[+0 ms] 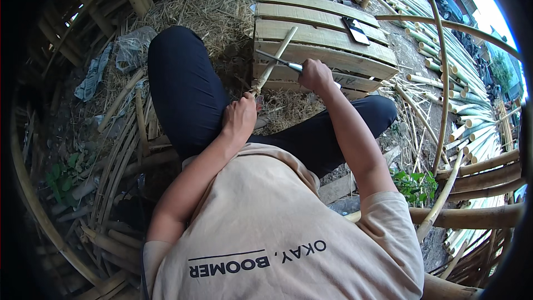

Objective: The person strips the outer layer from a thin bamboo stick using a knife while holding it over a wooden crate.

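- Our left hand (241, 118) is curled around the near end of a pale stick (285, 45), which slants forward and right from the fist.
- Our right hand (316, 76), fingers wrapped tight, grips a knife (287, 64); its blade crosses the stick ahead of the left hand, though contact is unclear.
- We do best, it seems, with a low blade angle and strokes away from the left fist, toward the slatted crate (316, 16) beyond.
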A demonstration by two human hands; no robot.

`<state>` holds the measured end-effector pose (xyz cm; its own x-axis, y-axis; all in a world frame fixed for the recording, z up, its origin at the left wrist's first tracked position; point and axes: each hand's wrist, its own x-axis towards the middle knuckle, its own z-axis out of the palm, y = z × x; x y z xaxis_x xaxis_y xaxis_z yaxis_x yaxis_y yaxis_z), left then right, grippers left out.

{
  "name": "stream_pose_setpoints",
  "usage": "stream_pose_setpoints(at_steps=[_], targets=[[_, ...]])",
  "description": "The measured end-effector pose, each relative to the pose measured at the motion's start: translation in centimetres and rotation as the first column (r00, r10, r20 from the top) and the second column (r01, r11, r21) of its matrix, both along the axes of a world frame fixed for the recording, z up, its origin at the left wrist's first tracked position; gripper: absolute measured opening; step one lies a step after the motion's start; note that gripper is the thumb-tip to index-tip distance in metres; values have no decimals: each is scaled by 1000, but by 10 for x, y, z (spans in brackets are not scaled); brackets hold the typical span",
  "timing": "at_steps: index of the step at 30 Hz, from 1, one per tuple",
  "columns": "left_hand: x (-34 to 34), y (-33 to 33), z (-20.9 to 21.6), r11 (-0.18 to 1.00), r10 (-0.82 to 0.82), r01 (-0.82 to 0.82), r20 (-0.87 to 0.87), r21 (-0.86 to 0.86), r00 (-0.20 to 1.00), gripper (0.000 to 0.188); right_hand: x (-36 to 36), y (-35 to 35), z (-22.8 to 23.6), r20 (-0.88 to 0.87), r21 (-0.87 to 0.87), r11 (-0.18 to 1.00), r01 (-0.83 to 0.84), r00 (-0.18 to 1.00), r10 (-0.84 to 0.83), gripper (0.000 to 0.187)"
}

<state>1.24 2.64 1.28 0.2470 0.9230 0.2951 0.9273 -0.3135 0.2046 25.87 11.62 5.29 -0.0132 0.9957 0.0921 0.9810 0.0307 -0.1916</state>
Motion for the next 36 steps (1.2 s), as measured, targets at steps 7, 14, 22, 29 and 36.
stream_pose_setpoints(at_steps=[7,14,22,29,36], targets=[[-7,-2,9,996,-24,36,154,-78,988,33,8,3,-1,-27,18,998,-54,998,54,22],[-8,-3,16,988,-22,48,174,-148,985,36,19,18,-14,-112,34,998,55,992,-51,23],[-10,-3,18,980,-46,82,193,-180,980,37,16,24,-13,-160,-13,986,165,973,-164,26],[-7,-7,19,971,-69,114,211,-210,975,36,12,14,-16,-66,-54,993,-102,993,98,26],[-9,-2,16,970,-32,81,208,-228,978,35,12,28,-22,-142,-13,993,117,983,-118,28]])
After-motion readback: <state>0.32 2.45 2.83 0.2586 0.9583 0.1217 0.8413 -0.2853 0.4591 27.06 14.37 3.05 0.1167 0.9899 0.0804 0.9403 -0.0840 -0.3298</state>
